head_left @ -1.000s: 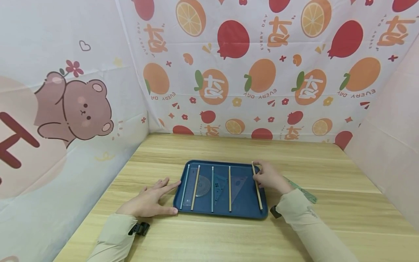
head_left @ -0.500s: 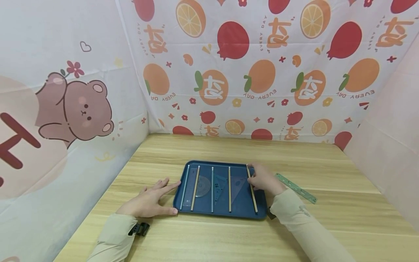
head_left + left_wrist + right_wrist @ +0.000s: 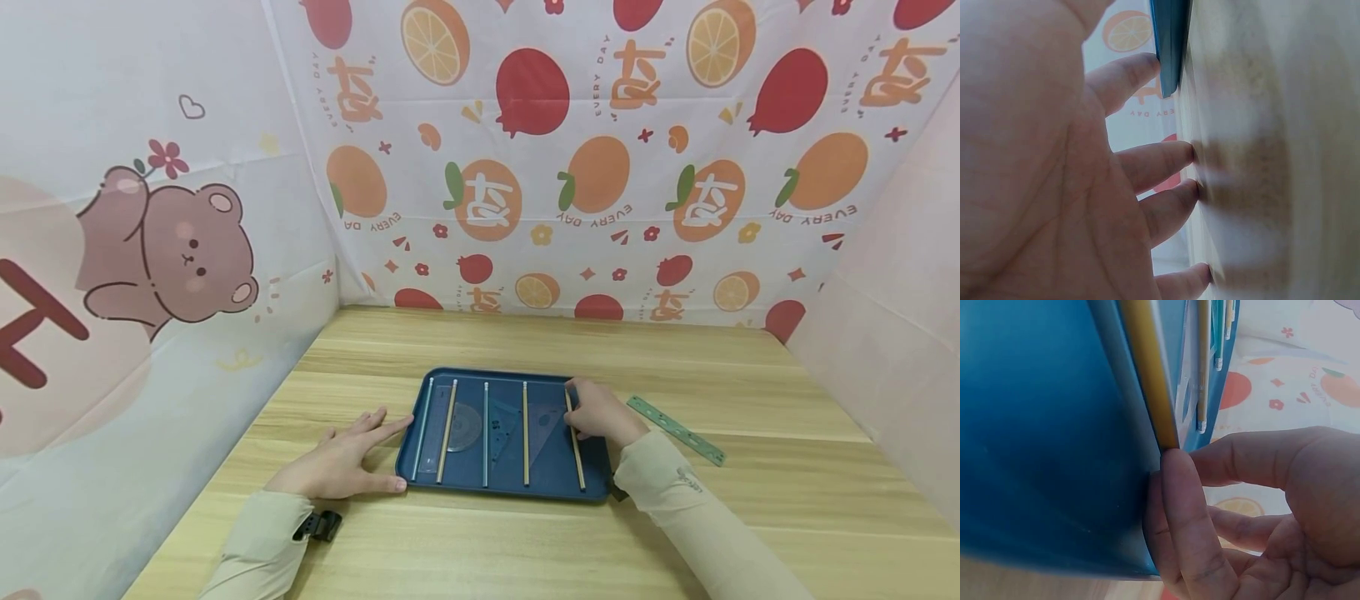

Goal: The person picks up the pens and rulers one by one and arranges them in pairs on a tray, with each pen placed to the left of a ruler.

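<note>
In the head view a blue tray [image 3: 468, 468] lies on the table, bearing a row of pencils. Towards its right end my right hand [image 3: 606, 417] pinches a yellow pencil [image 3: 578, 458] near its far end. The right wrist view shows this pencil [image 3: 1150, 375] between thumb and fingers, low over the tray's floor. My left hand [image 3: 337, 462] is spread at the tray's left side, index finger and thumb touching the rim. Its other fingertips rest on the tabletop in the left wrist view, beside the tray's edge [image 3: 1169, 44].
Beneath or beside the pencils lie a clear ruler [image 3: 431, 450], a protractor [image 3: 465, 429], a teal set square [image 3: 505, 425] and a purplish set square [image 3: 546, 429]. A green ruler [image 3: 678, 431] is on the table right of the tray. Printed cloth walls [image 3: 540, 250] stand behind and at both sides.
My right hand has carried the yellow pencil leftward from the tray's right edge, baring more of the green ruler. The left hand has kept its place.
</note>
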The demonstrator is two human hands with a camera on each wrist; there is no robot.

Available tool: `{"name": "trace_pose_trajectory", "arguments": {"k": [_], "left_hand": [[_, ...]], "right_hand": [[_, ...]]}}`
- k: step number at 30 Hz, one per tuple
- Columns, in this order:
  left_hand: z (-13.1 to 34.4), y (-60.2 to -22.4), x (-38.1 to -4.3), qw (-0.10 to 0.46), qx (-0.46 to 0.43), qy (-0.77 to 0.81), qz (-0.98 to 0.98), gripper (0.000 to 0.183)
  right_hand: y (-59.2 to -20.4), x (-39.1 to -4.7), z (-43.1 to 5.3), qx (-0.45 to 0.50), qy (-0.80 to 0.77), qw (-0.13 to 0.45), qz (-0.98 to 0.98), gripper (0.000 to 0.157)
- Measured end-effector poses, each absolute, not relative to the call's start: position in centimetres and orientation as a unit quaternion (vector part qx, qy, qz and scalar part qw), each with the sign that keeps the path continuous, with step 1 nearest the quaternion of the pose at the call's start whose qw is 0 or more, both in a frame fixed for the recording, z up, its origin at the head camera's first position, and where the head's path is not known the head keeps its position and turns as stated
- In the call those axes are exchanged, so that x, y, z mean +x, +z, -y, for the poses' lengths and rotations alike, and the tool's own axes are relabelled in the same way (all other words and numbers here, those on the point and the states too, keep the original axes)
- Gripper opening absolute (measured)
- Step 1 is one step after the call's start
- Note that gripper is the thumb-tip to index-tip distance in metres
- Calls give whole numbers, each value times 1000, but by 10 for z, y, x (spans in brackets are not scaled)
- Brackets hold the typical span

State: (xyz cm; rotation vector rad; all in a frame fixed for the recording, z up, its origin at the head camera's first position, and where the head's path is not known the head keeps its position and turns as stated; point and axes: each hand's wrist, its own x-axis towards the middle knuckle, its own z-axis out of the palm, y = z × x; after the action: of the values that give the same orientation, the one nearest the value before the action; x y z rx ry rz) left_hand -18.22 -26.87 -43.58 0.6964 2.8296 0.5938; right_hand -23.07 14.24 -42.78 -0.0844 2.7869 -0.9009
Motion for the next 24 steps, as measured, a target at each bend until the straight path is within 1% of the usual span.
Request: {"name": "trace_pose_trajectory", "arguments": {"k": [24], "left_hand": [[269,-436,-182,84,233,201,-948,101]], "right_hand": [[-426,-228,-144,-34,-309,111,-944,60]]}}
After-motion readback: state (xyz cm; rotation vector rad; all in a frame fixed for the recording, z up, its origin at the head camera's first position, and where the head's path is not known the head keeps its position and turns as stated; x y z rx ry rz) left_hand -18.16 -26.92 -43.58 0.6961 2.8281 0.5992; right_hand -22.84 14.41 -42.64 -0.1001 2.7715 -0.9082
